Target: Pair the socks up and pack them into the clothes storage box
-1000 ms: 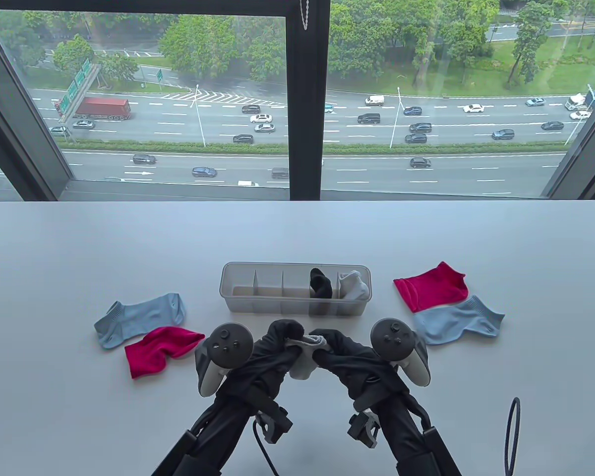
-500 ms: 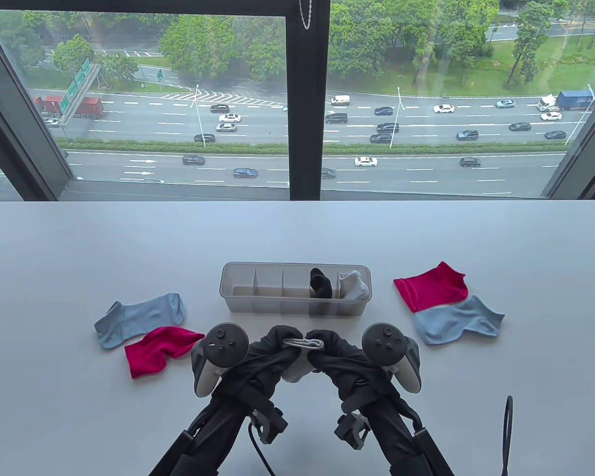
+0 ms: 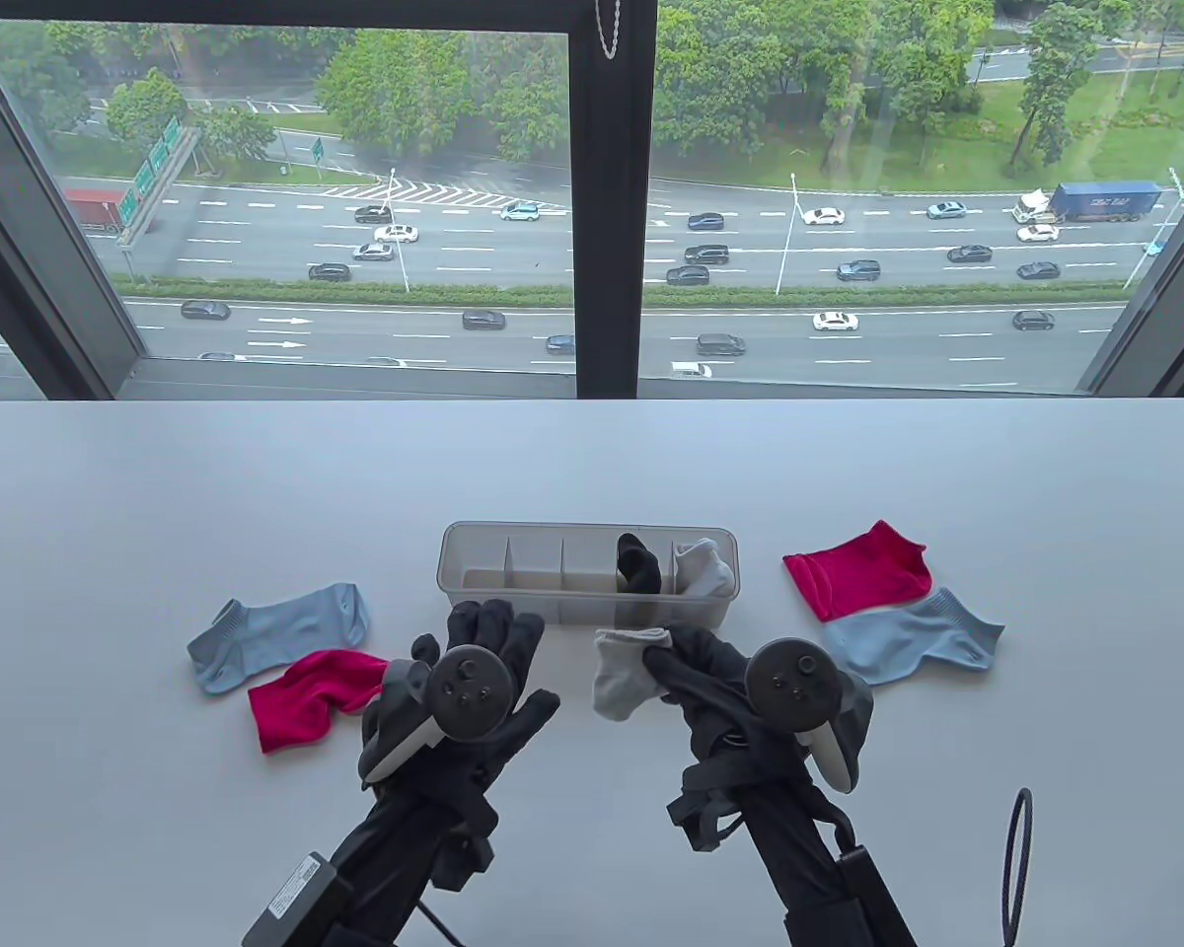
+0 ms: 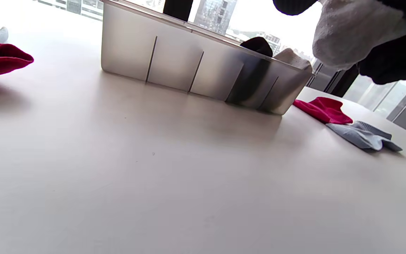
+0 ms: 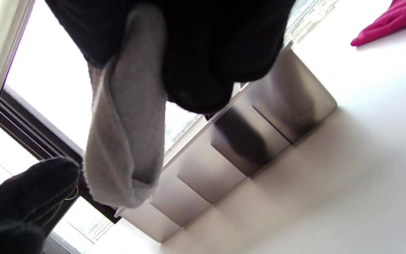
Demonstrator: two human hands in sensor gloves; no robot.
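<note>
The grey sock pair point(image 3: 624, 679) point(image 5: 125, 141) point(image 4: 351, 31) hangs rolled from my right hand point(image 3: 659, 659), whose fingers point(image 5: 196, 53) pinch its top just in front of the clear divided storage box point(image 3: 553, 531) point(image 4: 189, 67) point(image 5: 259, 134). My left hand point(image 3: 493, 631) hovers to the left of the sock, fingers spread, holding nothing. A black sock roll point(image 3: 638, 564) and a white sock roll point(image 3: 703, 567) fill the box's two right compartments. The other compartments look empty.
A light-blue sock point(image 3: 281, 631) and a red sock point(image 3: 321, 695) lie left of the box. Another red sock point(image 3: 858, 572) point(image 4: 324, 109) and a light-blue one point(image 3: 913, 641) point(image 4: 365, 135) lie to its right. A black cable loop point(image 3: 1016, 868) sits at the near right edge.
Both hands were holding the grey socks together. The left hand has let go, moved left and spread its fingers. The right hand keeps the roll and has moved slightly toward the box.
</note>
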